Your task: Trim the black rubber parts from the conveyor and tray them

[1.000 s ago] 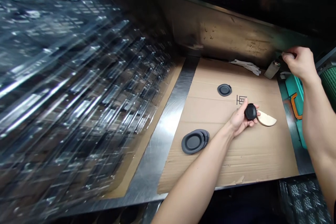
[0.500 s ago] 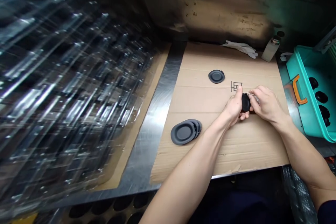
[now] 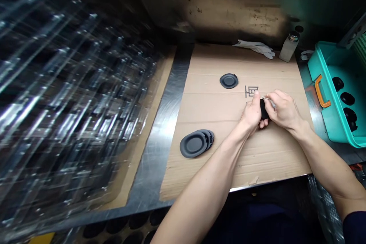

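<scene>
My left hand (image 3: 252, 113) is wrapped round a small black plastic part (image 3: 264, 109), holding it above the cardboard with the thumb along its side. My right hand (image 3: 282, 107) pinches a thin, pale, blade-like tool (image 3: 265, 99) against the part's upper edge. Fingers cover most of the part and of the tool. Left of the hands lies a single dark oval dish-shaped piece (image 3: 229, 81). Nearer to me, several similar pieces overlap in a fanned stack (image 3: 193, 145).
Cardboard (image 3: 208, 103) covers the metal table. Clear plastic trays (image 3: 80, 114), blurred, stack up at the left. A teal bin (image 3: 328, 120) with black parts stands right. White gloves (image 3: 256, 48) and a bottle (image 3: 289, 47) sit at the back.
The view has shifted slightly, so everything sits a little further left. My right fingers have moved over the part, now covering more of it. The grip of both hands stays.
</scene>
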Demonstrator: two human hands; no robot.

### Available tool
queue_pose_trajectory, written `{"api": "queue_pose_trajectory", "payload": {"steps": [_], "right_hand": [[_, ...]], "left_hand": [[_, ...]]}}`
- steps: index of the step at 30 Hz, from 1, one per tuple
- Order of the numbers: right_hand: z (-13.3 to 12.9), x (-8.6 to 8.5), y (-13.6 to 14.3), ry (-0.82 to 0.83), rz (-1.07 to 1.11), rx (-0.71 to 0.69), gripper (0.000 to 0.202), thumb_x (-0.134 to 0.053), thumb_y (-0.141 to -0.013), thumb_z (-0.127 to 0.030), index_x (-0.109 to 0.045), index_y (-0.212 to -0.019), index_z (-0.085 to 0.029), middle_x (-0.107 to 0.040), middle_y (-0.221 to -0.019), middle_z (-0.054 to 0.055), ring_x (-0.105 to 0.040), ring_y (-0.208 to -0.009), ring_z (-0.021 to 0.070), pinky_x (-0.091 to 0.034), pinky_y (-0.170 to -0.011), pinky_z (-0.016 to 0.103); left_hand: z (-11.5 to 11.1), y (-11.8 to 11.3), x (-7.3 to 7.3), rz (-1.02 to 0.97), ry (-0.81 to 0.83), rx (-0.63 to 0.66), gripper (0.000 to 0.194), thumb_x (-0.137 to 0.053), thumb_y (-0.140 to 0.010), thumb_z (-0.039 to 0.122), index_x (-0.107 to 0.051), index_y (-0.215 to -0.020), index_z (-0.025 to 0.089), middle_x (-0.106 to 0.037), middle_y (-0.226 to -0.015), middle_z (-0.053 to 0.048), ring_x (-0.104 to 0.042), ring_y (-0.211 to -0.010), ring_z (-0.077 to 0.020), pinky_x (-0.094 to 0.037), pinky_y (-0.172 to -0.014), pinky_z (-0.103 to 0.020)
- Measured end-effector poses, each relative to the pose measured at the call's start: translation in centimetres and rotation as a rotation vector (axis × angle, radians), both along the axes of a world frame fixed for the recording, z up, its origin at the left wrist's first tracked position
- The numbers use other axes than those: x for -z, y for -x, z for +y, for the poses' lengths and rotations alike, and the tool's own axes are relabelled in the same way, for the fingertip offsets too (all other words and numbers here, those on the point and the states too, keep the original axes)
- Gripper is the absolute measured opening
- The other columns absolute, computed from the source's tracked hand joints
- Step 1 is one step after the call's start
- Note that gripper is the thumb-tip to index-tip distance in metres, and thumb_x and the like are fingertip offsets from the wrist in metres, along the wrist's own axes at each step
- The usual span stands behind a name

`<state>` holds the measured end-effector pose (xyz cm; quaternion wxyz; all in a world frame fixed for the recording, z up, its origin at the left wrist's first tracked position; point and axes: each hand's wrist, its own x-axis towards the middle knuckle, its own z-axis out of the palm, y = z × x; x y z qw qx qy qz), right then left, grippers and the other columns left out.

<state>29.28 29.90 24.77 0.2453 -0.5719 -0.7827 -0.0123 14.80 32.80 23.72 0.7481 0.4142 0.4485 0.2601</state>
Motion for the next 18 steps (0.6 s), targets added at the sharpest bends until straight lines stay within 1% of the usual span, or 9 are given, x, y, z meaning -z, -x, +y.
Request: {"api": "queue_pose_trajectory", "payload": {"steps": [3,6,10,14,16,18], "right_hand": [[0.04,0.13,0.14,0.019,0.017,0.009,0.026,-0.045,-0.104,-0.027,-0.070,-0.104,-0.019,-0.072,-0.098,0.011,-0.065,-0.088,0.0239,-0.051,-0.080,0.035],[0.15,0.42,0.20,0.018,0.030,0.018,0.027,-0.045,-0.105,-0.028,-0.070,-0.106,-0.018,-0.071,-0.099,0.012,-0.065,-0.089,0.0242,-0.051,-0.082,0.035],[-0.08,0.79,0.04,0.033,0.024,0.021,0.026,-0.046,-0.105,-0.027,-0.070,-0.103,-0.018,-0.072,-0.098,0.012,-0.065,-0.088,0.0238,-0.051,-0.081,0.035],[-0.57,0.59,0.05,-0.036,0.046,0.030,0.028,-0.044,-0.107,-0.027,-0.071,-0.104,-0.018,-0.073,-0.100,0.012,-0.067,-0.092,0.0242,-0.052,-0.084,0.035],[-0.71,0.33,0.25,-0.069,0.053,0.022,0.029,-0.044,-0.108,-0.027,-0.071,-0.105,-0.018,-0.073,-0.101,0.012,-0.067,-0.094,0.0242,-0.052,-0.085,0.035],[-0.78,0.12,0.44,-0.075,0.027,0.018,0.029,-0.044,-0.108,-0.026,-0.071,-0.102,-0.018,-0.072,-0.099,0.012,-0.066,-0.093,0.0242,-0.051,-0.085,0.035]], "left_hand": [[-0.03,-0.10,0.23,0.012,-0.050,-0.065,0.082,-0.026,-0.096,0.086,-0.063,-0.068,0.018,-0.053,-0.039,-0.003,-0.044,-0.030,-0.0109,-0.029,-0.036,-0.023],[0.02,-0.13,0.48,-0.007,-0.054,-0.086,0.081,-0.028,-0.096,0.085,-0.064,-0.070,0.018,-0.052,-0.039,-0.003,-0.045,-0.030,-0.0113,-0.029,-0.036,-0.023],[0.18,0.02,0.34,-0.047,-0.021,-0.095,0.079,-0.027,-0.099,0.082,-0.063,-0.070,0.017,-0.053,-0.040,-0.003,-0.044,-0.029,-0.0114,-0.028,-0.034,-0.023],[0.30,0.07,0.03,-0.080,0.007,-0.099,0.076,-0.023,-0.103,0.073,-0.060,-0.065,0.018,-0.055,-0.043,-0.004,-0.046,-0.030,-0.0124,-0.028,-0.032,-0.025],[0.28,0.02,0.06,-0.080,-0.002,-0.093,0.077,-0.023,-0.103,0.075,-0.059,-0.064,0.019,-0.055,-0.043,-0.004,-0.046,-0.030,-0.0128,-0.030,-0.033,-0.025],[0.17,-0.01,0.19,-0.035,-0.041,-0.080,0.080,-0.023,-0.100,0.079,-0.059,-0.062,0.020,-0.054,-0.041,-0.004,-0.046,-0.030,-0.0129,-0.031,-0.033,-0.025]]}}
